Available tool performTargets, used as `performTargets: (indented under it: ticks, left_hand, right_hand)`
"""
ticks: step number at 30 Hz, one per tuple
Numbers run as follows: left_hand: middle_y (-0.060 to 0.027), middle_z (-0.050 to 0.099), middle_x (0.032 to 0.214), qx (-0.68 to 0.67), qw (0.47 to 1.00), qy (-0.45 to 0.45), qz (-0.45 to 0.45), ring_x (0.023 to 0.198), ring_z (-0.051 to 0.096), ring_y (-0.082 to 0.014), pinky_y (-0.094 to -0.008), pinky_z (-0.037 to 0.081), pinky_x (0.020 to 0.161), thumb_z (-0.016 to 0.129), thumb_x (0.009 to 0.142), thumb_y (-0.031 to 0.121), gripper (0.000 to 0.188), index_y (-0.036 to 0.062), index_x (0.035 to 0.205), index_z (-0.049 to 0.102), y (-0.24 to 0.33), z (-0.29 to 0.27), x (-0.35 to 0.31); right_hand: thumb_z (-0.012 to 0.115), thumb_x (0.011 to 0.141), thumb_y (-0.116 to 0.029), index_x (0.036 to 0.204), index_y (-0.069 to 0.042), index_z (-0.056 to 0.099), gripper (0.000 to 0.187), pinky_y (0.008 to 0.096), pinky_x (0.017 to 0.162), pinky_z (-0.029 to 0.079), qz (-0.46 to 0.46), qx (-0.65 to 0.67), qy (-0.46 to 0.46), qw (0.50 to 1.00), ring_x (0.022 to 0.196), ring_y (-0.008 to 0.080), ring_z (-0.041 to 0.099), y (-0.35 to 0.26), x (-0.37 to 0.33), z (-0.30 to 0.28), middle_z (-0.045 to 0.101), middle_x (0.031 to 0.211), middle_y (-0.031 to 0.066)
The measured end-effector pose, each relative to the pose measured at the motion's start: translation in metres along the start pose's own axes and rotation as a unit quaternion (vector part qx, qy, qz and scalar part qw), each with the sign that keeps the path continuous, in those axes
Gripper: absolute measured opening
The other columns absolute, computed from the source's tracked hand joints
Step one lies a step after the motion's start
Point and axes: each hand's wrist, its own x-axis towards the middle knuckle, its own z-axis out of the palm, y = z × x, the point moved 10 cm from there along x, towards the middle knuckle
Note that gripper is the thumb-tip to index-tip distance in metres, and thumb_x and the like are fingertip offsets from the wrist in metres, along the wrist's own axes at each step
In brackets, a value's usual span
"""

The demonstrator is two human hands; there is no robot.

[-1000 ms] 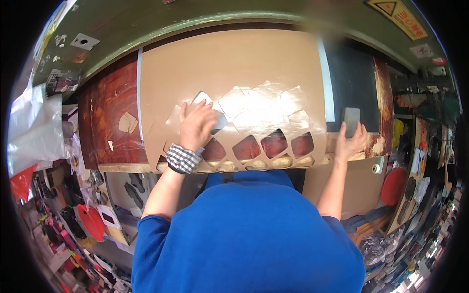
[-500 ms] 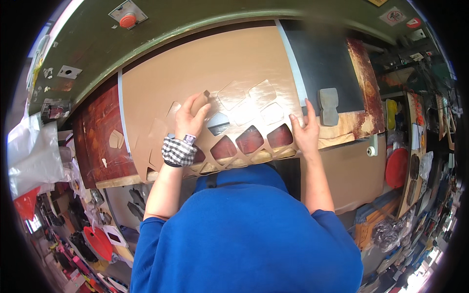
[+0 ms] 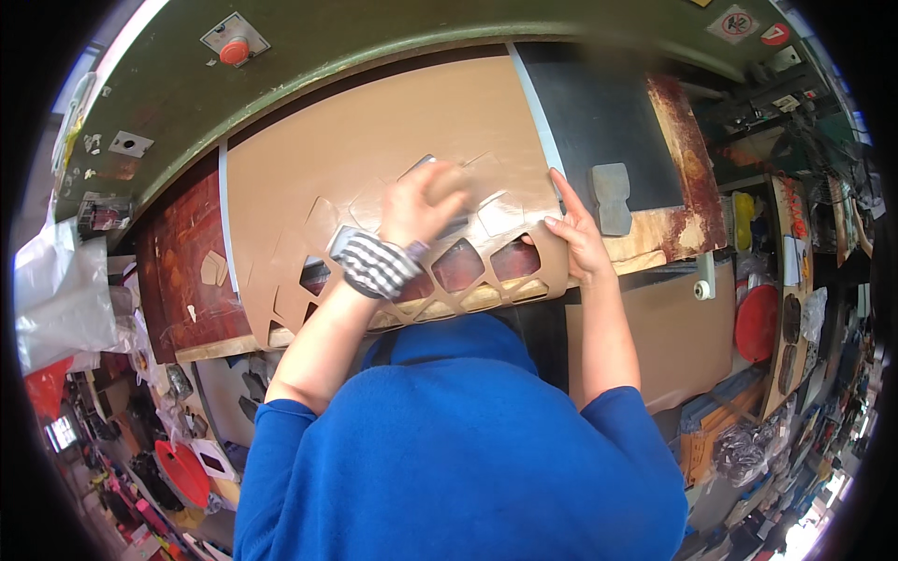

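A large brown sheet (image 3: 374, 112) lies over the work surface, its near part pierced by several rounded four-sided cut-outs. More cut outlines mark its shiny middle. My left hand (image 3: 421, 204), in a checked black-and-white cuff, is over these outlines. Motion smears its fingers, which look curled round brown cut pieces (image 3: 456, 179); how many is hidden. At the sheet's right edge my right hand (image 3: 578, 236) grips the material, thumb on top and index finger stretched out. A fingertip shows through a cut-out there. A grey metal block (image 3: 612, 199), waisted in shape, stands right of this hand.
A green machine beam (image 3: 346, 56) with a red button (image 3: 234, 50) spans the far side. Reddish worn board (image 3: 182, 280) shows at left, with a loose brown scrap (image 3: 213, 269) on it. A black panel (image 3: 599, 112) lies at right. More brown sheet (image 3: 655, 332) hangs below it.
My left hand has moved right across the sheet, the brown pieces now blurred. My right hand has shifted slightly left with a fingertip under the edge. The sheet's near part has shifted.
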Motion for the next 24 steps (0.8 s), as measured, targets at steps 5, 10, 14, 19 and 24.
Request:
performTargets:
  ticks: [5,10,14,19,24]
  left_hand:
    - [-0.0173,0.058,0.126,0.104,0.969,-0.006,0.223,0.114,0.054,-0.0362,-0.0413,0.044,0.099,0.078,0.074,0.031,0.064,0.0042,0.128,0.056,0.076,0.045,-0.014]
    - [-0.0108,0.069,0.107,0.053,0.973,-0.037,0.220,0.102,0.062,-0.0286,-0.0404,0.049,0.092,0.081,0.075,0.029,0.052,0.0034,0.117,0.062,0.053,0.050,0.008]
    - [-0.0110,0.073,0.099,-0.207,0.965,-0.160,-0.033,0.090,0.071,-0.0230,-0.0352,0.057,0.079,0.077,0.084,0.021,0.043,-0.0023,0.116,0.062,-0.004,0.068,0.037]
    - [-0.0111,0.074,0.098,-0.108,0.974,0.198,-0.016,0.091,0.069,-0.0176,-0.0308,0.053,0.084,0.075,0.084,0.017,0.028,0.0011,0.107,0.070,-0.035,-0.029,0.041]
    - [-0.0123,0.074,0.096,-0.061,0.936,0.325,-0.122,0.090,0.069,-0.0175,-0.0302,0.053,0.083,0.077,0.083,0.018,0.030,0.0001,0.106,0.070,-0.094,-0.056,0.030]
  right_hand:
    - [0.059,0.088,0.001,0.156,-0.011,0.014,0.082,0.0342,0.100,0.047,-0.021,0.167,-0.081,0.982,0.123,0.0244,0.054,-0.010,0.016,0.028,0.038,0.149,0.0137]
    - [0.057,0.088,0.001,0.157,-0.012,0.010,0.084,0.0320,0.105,0.041,-0.038,0.062,-0.036,0.997,0.127,0.0231,0.051,-0.011,0.026,0.028,0.041,0.147,0.0151]
    - [0.057,0.090,-0.002,0.155,-0.012,0.018,0.077,0.0296,0.102,0.043,-0.009,-0.036,-0.014,0.999,0.124,0.0188,0.052,-0.005,0.030,0.027,0.048,0.142,0.0164]
    - [0.066,0.085,-0.011,0.135,-0.002,0.052,0.053,0.0351,0.089,0.049,-0.104,-0.533,0.214,0.812,0.105,0.0254,0.059,-0.051,0.011,0.005,0.060,0.117,0.0167]
    - [0.072,0.081,-0.017,0.122,0.000,0.061,0.045,0.0440,0.099,0.044,-0.376,-0.668,0.165,0.621,0.120,0.0358,0.050,-0.076,0.009,0.080,0.056,0.126,0.0183]
